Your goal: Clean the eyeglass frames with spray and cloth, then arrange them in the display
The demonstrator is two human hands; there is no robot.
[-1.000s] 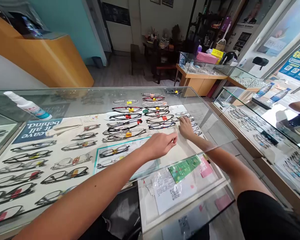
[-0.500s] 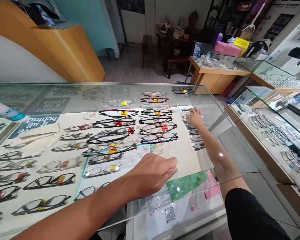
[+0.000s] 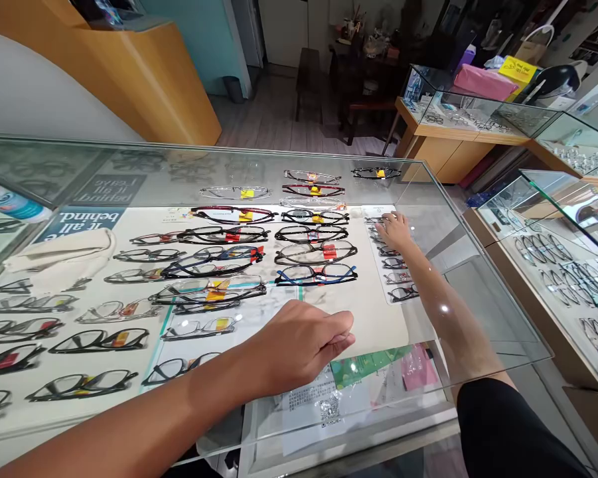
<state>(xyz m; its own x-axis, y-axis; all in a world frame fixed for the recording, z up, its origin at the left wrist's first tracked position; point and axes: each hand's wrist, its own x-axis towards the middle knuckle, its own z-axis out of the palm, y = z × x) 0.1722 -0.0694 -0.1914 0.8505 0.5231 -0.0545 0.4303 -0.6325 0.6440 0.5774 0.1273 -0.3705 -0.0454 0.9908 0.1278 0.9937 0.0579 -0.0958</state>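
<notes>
My left hand [image 3: 311, 342] is closed in a fist above the glass top; anything inside it is hidden by the fingers. My right hand [image 3: 394, 231] reaches inside the glass display case [image 3: 328, 345], fingers apart, at the far end of a white strip [image 3: 397, 297] carrying several small eyeglasses [image 3: 394, 263]. Its fingertips are at the farthest pair, and I cannot tell if they touch it. Left of this strip, several tagged eyeglass frames stand in rows on the glass, among them a blue-and-black pair [image 3: 317, 274] and a brown pair [image 3: 316, 252].
A cream cloth [image 3: 64, 255] and a white-and-blue bottle [image 3: 12, 201] are on the left. Papers with a QR code [image 3: 330, 411] and a green leaflet [image 3: 368, 364] lie at the near side. Other glass cases [image 3: 567, 252] stand to the right, a wooden counter [image 3: 174, 86] beyond.
The view has tilted and shifted slightly. My right hand stays at the strip's far end, its fingers a little more spread. My left fist has hardly moved.
</notes>
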